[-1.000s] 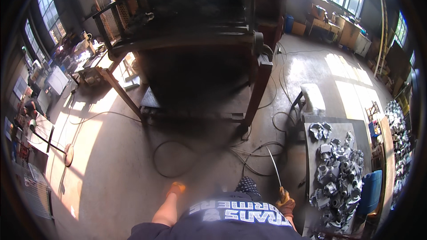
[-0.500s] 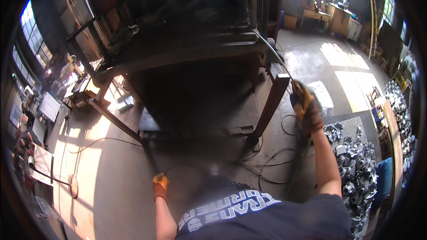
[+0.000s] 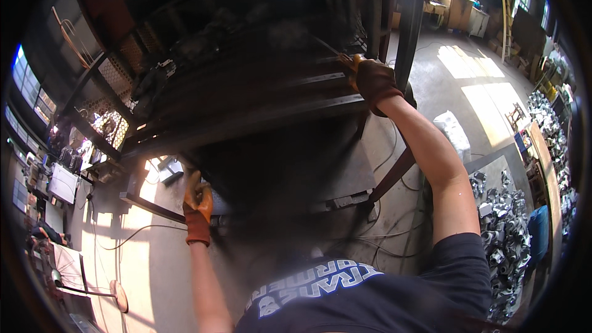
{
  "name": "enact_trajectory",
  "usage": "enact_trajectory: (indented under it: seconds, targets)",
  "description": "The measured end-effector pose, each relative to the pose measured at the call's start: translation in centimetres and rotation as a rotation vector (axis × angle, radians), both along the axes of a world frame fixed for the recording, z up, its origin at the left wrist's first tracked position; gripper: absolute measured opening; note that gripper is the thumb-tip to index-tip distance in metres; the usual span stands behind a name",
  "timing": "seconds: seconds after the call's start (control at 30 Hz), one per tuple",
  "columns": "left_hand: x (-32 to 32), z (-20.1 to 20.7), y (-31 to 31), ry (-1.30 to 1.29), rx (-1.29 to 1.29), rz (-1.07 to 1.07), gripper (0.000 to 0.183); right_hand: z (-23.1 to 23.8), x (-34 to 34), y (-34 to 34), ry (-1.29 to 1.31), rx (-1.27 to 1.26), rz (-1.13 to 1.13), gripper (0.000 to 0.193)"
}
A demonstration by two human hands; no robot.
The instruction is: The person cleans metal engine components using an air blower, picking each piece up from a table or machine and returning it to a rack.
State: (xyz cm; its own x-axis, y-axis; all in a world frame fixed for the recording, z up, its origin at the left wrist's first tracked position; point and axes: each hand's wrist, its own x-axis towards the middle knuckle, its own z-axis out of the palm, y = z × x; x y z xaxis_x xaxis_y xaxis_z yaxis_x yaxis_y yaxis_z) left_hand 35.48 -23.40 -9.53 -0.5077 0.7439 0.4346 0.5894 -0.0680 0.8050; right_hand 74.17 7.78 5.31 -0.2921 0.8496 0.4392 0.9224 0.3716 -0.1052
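My right hand point(image 3: 372, 80), in a brown and yellow work glove, is at the right side of a dark metal frame bench point(image 3: 246, 129). Its fingers are closed round a thin metal rod point(image 3: 328, 46), which points up and left into the dark inside of the bench. The rod's far end is lost in shadow. Lower down, my left hand point(image 3: 198, 209), in an orange and yellow glove, hovers by the bench's lower left corner. Its fingers are loosely bent and apart, with nothing seen in them.
Grey metal castings point(image 3: 502, 234) lie heaped on the right, beside a blue bin point(image 3: 538, 234). A white sack point(image 3: 452, 132) stands near them. Cables point(image 3: 394, 234) trail across the floor below the bench. On the left are a mesh panel point(image 3: 117, 80) and a round-based stand point(image 3: 119, 296).
My right hand has moved up and left to the bench, and the rod has gone deeper inside. My left hand has risen toward the bench. The view has shifted closer.
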Motion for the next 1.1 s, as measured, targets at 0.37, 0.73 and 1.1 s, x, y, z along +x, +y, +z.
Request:
enact_trajectory:
  seconds: [0.37,0.73,1.1]
  targets:
    - [-4.2,8.9,31.4,0.269,0.256,-0.46,0.074,-1.8,2.0,-3.1,0.326,-0.205,0.206,0.029]
    - [-2.3,8.3,59.5,0.071,-0.32,-0.725,0.087,2.7,-6.9,-6.5,0.378,-0.366,-0.292,0.03]
    - [-3.8,7.1,64.8,0.341,-0.055,-0.645,0.067,2.1,-9.8,-6.0,0.467,-0.45,-0.362,0.033]
